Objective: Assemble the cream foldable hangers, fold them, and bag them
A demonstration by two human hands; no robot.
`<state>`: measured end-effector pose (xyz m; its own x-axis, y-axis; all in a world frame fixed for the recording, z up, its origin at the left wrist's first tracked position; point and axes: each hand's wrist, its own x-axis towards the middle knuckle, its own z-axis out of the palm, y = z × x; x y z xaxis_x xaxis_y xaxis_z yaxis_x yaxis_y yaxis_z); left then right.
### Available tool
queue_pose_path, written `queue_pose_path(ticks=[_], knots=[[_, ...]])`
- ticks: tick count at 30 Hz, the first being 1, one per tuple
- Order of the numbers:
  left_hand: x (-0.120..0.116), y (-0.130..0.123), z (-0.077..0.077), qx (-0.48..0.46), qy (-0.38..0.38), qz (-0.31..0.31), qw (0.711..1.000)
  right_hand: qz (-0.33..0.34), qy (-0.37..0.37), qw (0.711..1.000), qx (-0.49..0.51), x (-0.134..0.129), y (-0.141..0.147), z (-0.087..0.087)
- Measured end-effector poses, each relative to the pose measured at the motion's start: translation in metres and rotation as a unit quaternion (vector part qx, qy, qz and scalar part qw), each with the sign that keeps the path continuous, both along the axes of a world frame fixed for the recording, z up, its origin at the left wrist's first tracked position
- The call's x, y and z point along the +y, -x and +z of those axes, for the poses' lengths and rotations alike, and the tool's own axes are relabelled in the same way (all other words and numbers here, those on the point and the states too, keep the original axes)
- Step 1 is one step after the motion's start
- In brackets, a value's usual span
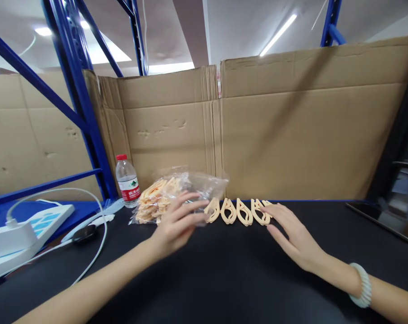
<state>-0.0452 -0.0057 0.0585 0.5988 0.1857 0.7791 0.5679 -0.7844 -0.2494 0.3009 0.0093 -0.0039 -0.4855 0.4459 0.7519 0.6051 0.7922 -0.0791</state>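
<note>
Several cream plastic clips (244,212) stand in a row on the black table (220,274). To their left lies a clear plastic bag (153,200) filled with more of the same clips, its loose end stretching toward the row. My left hand (179,222) is in front of the bag, fingers spread and partly covering it and the leftmost clip; nothing shows in its grasp. At the right end of the row, my right hand (293,231) has its fingers apart, close to the last clips and hiding part of them. Whether it touches them is unclear.
A water bottle (128,182) stands behind the bag. At the left are a white power strip (45,225), cables and a small black device (84,234). A dark flat device (386,220) lies far right. Cardboard panels (308,135) wall off the back.
</note>
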Motion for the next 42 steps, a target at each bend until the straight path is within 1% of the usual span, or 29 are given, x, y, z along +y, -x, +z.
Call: queue_pose_path(ticks=[2, 3, 4, 6, 7, 9, 11, 13, 14, 15, 18, 20, 21, 23, 25, 27, 29, 32, 35, 36, 38, 39, 40, 41, 42], knots=[[-0.017, -0.018, -0.007, 0.028, 0.045, -0.065, 0.996, -0.003, 0.022, 0.997, 0.08, 0.0, 0.0, 0.004], [-0.025, -0.027, -0.01, 0.048, 0.08, -0.103, 0.99, -0.005, 0.04, 0.992, 0.121, 0.0, 0.0, 0.006], [-0.032, -0.034, -0.014, 0.064, 0.125, -0.126, 0.982, -0.003, 0.059, 0.986, 0.159, -0.001, -0.001, 0.008], [-0.042, -0.044, -0.019, 0.09, 0.205, -0.151, 0.963, 0.019, 0.089, 0.974, 0.209, -0.002, -0.002, 0.012], [-0.045, -0.047, -0.02, 0.104, 0.245, -0.153, 0.951, 0.045, 0.1, 0.972, 0.209, -0.004, -0.003, 0.014], [-0.048, -0.049, -0.021, 0.132, 0.318, -0.163, 0.925, 0.121, 0.113, 0.973, 0.159, -0.009, -0.003, 0.018], [-0.048, -0.048, -0.02, 0.131, 0.375, -0.191, 0.898, 0.205, 0.133, 0.966, 0.08, -0.016, -0.001, 0.022], [-0.047, -0.05, -0.018, 0.087, 0.413, -0.216, 0.881, 0.268, 0.159, 0.95, 0.015, -0.023, 0.002, 0.024], [-0.047, -0.052, -0.017, 0.047, 0.427, -0.212, 0.878, 0.288, 0.168, 0.943, -0.011, -0.026, 0.005, 0.024], [-0.047, -0.056, -0.018, 0.002, 0.44, -0.194, 0.877, 0.302, 0.172, 0.937, -0.034, -0.029, 0.007, 0.024], [-0.049, -0.069, -0.02, -0.108, 0.476, -0.108, 0.866, 0.319, 0.159, 0.932, -0.066, -0.034, 0.013, 0.024], [-0.051, -0.076, -0.022, -0.124, 0.488, -0.067, 0.861, 0.321, 0.157, 0.932, -0.062, -0.036, 0.014, 0.025], [-0.051, -0.077, -0.022, -0.11, 0.489, -0.062, 0.863, 0.321, 0.159, 0.932, -0.063, -0.037, 0.014, 0.026], [-0.053, -0.076, -0.021, -0.058, 0.491, -0.068, 0.866, 0.315, 0.16, 0.932, -0.078, -0.041, 0.012, 0.031], [-0.055, -0.072, -0.017, 0.0, 0.503, -0.086, 0.86, 0.301, 0.174, 0.931, -0.115, -0.046, 0.009, 0.037], [-0.057, -0.068, -0.011, 0.039, 0.519, -0.094, 0.849, 0.283, 0.213, 0.922, -0.159, -0.053, 0.006, 0.046], [-0.06, -0.065, -0.006, 0.064, 0.522, -0.094, 0.845, 0.265, 0.257, 0.908, -0.2, -0.06, 0.004, 0.054], [-0.065, -0.063, -0.001, 0.091, 0.499, -0.076, 0.858, 0.234, 0.284, 0.898, -0.243, -0.068, 0.003, 0.062], [-0.07, -0.064, 0.003, 0.115, 0.463, -0.045, 0.878, 0.215, 0.289, 0.9, -0.245, -0.073, 0.001, 0.066], [-0.071, -0.065, 0.004, 0.123, 0.458, -0.034, 0.88, 0.223, 0.296, 0.899, -0.234, -0.074, -0.001, 0.067], [-0.075, -0.067, 0.007, 0.142, 0.459, -0.018, 0.877, 0.266, 0.321, 0.89, -0.184, -0.071, -0.004, 0.068], [-0.077, -0.068, 0.008, 0.153, 0.461, -0.014, 0.874, 0.289, 0.334, 0.886, -0.14, -0.068, -0.005, 0.068], [-0.079, -0.069, 0.008, 0.164, 0.464, -0.012, 0.87, 0.299, 0.337, 0.889, -0.084, -0.064, -0.006, 0.067], [-0.081, -0.071, 0.009, 0.174, 0.467, -0.011, 0.867, 0.289, 0.326, 0.9, -0.02, -0.059, -0.007, 0.066], [-0.083, -0.072, 0.008, 0.181, 0.469, -0.009, 0.864, 0.257, 0.296, 0.919, 0.042, -0.054, -0.007, 0.064]])
